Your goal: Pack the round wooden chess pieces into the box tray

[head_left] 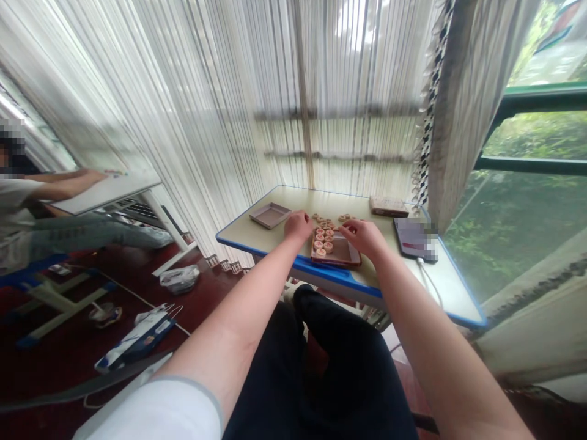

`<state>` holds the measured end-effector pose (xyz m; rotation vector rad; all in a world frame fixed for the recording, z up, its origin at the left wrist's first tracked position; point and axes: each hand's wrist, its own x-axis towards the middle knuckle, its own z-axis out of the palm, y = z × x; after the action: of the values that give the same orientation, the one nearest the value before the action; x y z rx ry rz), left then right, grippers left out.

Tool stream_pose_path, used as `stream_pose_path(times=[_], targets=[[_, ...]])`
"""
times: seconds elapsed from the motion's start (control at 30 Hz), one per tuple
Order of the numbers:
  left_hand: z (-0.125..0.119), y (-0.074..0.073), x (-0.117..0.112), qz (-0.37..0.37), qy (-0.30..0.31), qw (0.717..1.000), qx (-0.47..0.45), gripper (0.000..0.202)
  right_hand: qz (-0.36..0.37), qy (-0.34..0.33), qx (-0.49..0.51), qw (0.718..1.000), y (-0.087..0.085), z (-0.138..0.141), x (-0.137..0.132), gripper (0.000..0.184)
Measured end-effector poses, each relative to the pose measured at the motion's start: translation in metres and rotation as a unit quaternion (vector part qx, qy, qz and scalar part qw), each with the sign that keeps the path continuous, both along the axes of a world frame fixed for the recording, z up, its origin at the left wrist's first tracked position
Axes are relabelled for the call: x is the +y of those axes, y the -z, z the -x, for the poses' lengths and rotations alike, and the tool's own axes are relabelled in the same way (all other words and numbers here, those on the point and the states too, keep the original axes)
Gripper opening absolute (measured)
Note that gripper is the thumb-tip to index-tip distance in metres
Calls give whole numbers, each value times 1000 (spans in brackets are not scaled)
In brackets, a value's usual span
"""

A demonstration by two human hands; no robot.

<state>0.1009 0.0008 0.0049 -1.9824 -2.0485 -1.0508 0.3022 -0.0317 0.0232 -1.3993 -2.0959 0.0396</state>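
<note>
On the table, a shallow open box (343, 252) holds round wooden Chinese chess pieces (324, 239), lined up in two columns along its left side. The box's right part shows bare bottom. My left hand (299, 226) is just beyond the box's left edge with its fingers curled in; whatever may be inside them is hidden. Over the right rim reaches my right hand (363, 236), thumb and fingers drawn together; I cannot make out what is between them. More loose pieces (346, 217) lie on the table behind the box.
An empty box lid (270, 215) lies at the table's left. Toward the back right is a closed box (389, 206), with a phone (415, 239) on a white cable nearer me. Sheer curtains (339, 134) hang behind the table (238, 233). Another person's arm (68, 183) rests on a desk at left.
</note>
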Motion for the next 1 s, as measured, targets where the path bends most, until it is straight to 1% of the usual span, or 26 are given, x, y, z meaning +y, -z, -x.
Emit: stream_pose_path(times=[0.17,0.3,0.4,0.53,0.67,0.77,0.87,1.0], targets=[[1,2,4,15,-16,1000,-20,17,17,-16,-7,1000,4,-3,3,32],[0,1,4,8,-29,1000,-6,16,16,-34,0,999,2,-1,0,33],[0,1,4,2,-46,999,8,16,9,-35,-7,999,1,1,-3,33],[-1,0,3,3,-50,999,12,16,14,-40,-14,999,1,3,-3,34],[-2,-1,3,0,-47,999,21,16,22,-37,-3,999,3,3,-2,32],[-2,-1,2,-8,-48,999,22,16,37,-55,8,998,4,1,-1,26],[-2,-1,1,-12,-51,999,15,17,48,-78,-20,996,6,-3,1,18],[-2,-1,2,-6,-42,999,16,17,54,-59,-68,995,5,-6,2,21]])
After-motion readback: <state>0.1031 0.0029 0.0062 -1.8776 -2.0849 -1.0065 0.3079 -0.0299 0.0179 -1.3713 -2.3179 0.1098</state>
